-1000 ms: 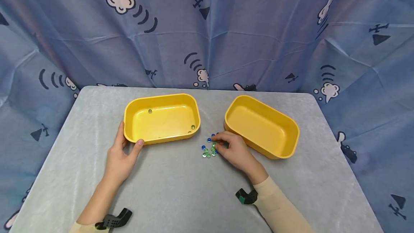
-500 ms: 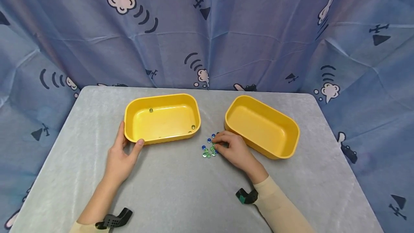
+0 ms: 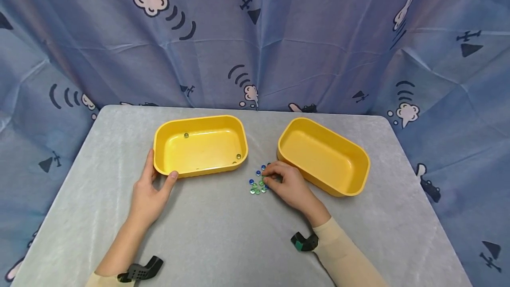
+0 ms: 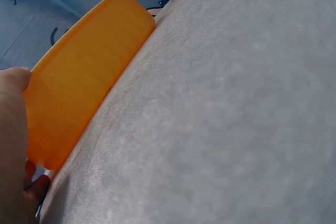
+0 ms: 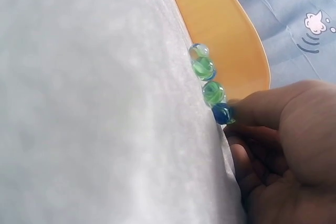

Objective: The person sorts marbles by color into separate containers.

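Note:
My left hand (image 3: 149, 194) grips the left end of a yellow plastic bin (image 3: 201, 169), thumb on its near rim and fingers along its end wall. A few marbles lie inside, one glass marble (image 3: 186, 135) toward the back and another (image 3: 238, 156) at the right end. My right hand (image 3: 290, 186) is down at a small cluster of green and blue glass marbles (image 3: 257, 191) on the table. Its curled fingers and thumb pinch at a green marble, mostly hidden behind the fingertips. In the right wrist view a blue marble (image 5: 221, 113) sits right at the thumb tip.
A second yellow bin (image 3: 338, 191), turned at an angle, stands just beyond my right hand with no marbles visible in it. The grey cloth-covered table (image 3: 223, 238) ends at a blue patterned curtain (image 3: 279, 74) behind and at both sides.
My left hand keeps its grip on the bin. My right hand's fingers shift only slightly among the marbles, and one green marble has edged left.

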Action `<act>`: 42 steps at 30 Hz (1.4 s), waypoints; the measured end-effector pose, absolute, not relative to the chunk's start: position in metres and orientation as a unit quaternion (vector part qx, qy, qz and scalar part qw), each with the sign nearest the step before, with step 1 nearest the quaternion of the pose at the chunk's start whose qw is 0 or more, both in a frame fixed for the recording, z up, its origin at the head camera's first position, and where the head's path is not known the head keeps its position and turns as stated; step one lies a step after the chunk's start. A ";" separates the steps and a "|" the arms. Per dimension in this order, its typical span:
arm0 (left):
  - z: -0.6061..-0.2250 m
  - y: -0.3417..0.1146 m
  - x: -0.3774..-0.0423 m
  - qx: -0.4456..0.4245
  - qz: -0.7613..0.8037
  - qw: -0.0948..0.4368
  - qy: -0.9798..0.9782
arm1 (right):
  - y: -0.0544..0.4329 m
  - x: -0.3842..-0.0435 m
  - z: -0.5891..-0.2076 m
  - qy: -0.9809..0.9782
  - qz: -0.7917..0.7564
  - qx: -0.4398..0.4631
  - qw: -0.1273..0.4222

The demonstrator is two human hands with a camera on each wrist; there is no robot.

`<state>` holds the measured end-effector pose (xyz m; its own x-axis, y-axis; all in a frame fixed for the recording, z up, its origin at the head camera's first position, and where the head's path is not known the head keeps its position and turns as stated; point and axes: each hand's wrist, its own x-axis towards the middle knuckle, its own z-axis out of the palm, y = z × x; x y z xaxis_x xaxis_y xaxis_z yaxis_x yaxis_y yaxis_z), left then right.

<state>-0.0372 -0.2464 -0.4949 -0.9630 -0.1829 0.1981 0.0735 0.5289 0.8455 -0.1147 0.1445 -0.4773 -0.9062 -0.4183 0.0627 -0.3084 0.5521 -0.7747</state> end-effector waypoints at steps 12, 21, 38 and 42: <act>-0.496 -0.246 -0.037 0.032 -0.482 0.140 -0.864 | 0.143 -0.113 -0.471 0.872 -0.451 -0.181 0.060; -0.495 -0.248 -0.035 0.032 -0.479 0.140 -0.866 | 0.136 -0.112 -0.462 0.864 -0.472 -0.170 0.046; -0.495 -0.249 -0.038 0.021 -0.480 0.142 -0.866 | 0.096 -0.125 -0.423 0.815 -0.535 -0.221 0.008; -0.497 -0.248 -0.037 0.024 -0.483 0.141 -0.864 | 0.083 -0.128 -0.419 0.803 -0.545 -0.241 0.008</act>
<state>-0.0372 -0.2478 -0.4967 -0.9589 -0.1780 0.2210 0.0952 0.5322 0.8413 -0.1285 0.0826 -0.4190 -0.8835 -0.3960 0.2504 -0.3789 0.2895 -0.8790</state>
